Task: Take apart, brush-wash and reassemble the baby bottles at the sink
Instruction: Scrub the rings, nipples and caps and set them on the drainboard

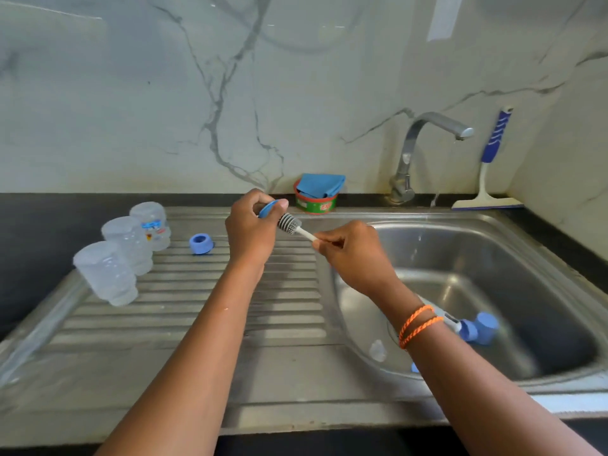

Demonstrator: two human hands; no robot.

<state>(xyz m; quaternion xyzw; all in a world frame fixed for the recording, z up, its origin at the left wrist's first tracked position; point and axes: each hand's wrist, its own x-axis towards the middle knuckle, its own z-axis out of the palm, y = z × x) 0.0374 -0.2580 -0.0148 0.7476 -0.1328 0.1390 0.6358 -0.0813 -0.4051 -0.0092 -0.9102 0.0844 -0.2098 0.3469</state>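
A steel sink (559, 245) with a ribbed drainboard (230, 311) on its left carries the work; the person stands at its near edge. Above the ridge between drainboard and basin, the left hand (251, 230) pinches a blue bottle ring (268, 208) between thumb and curled fingers, while the right hand (357, 255) is closed round the white handle of a small brush (289, 222), whose bristles meet the ring. Judged risks: the wet ring may slip from the pinch and drop onto the drainboard or into the basin, and a hard push of the brush could twist it loose. Three clear bottle bodies (108, 274) stand inverted along the drainboard's left edge, close together; a sweep of the left forearm could topple them. A second blue ring (200, 244) lies near the drainboard's far edge, apart from the bottles. In the basin's near part lie further blue parts (480, 327) and a clear teat (377, 350), partly hidden by the right forearm, and seemingly yet to be washed. The tap (427, 139) at the far edge, a soap tub (316, 202) topped by a blue cloth (324, 185), and a squeegee (490, 179) in the far right corner stand clear of the hands.
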